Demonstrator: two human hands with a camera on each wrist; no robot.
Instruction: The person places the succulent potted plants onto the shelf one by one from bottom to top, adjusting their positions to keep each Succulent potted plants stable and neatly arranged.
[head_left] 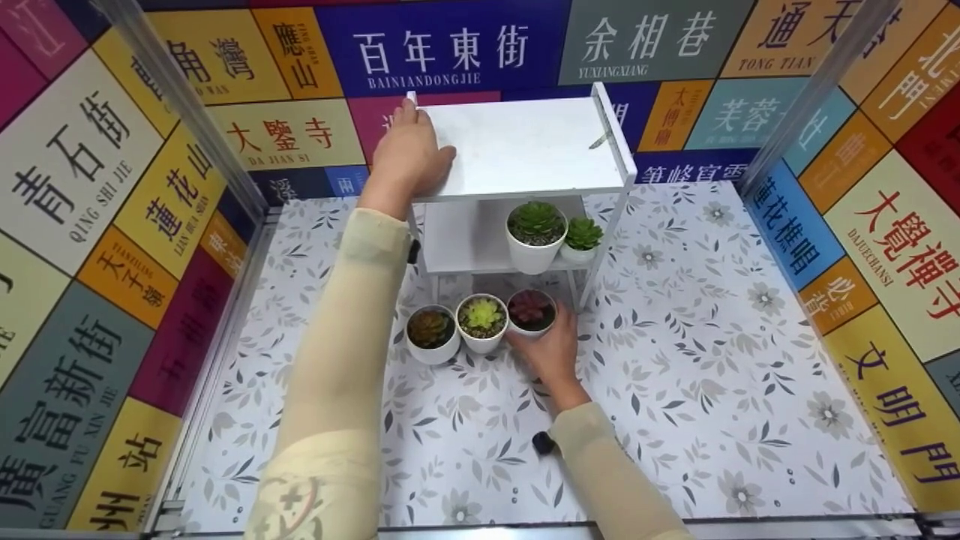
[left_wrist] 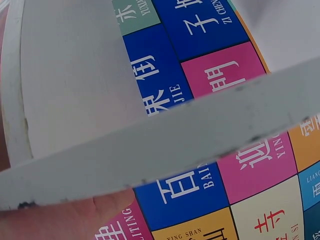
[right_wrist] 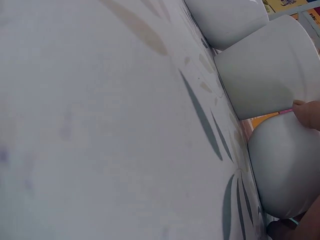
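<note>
My left hand (head_left: 411,154) holds the left end of a small white shelf rack (head_left: 525,142), with the thumb over the top board. In the left wrist view, fingers (left_wrist: 75,217) show below the rack's white bar (left_wrist: 165,135). My right hand (head_left: 553,343) grips a white pot with a dark red succulent (head_left: 531,309), thumb and fingers on opposite sides. That rounded pot (right_wrist: 285,165) is close to its neighbour in the right wrist view. Left of it stand a pot with a yellow-green succulent (head_left: 481,321) and a pot with a brownish succulent (head_left: 431,331).
On the rack's lower board stand a larger potted green succulent (head_left: 535,232) and a small potted green succulent (head_left: 581,238), both toward the right. A leaf-patterned cloth (head_left: 697,375) covers the table. Panels with Chinese lettering (head_left: 450,49) enclose the back and sides.
</note>
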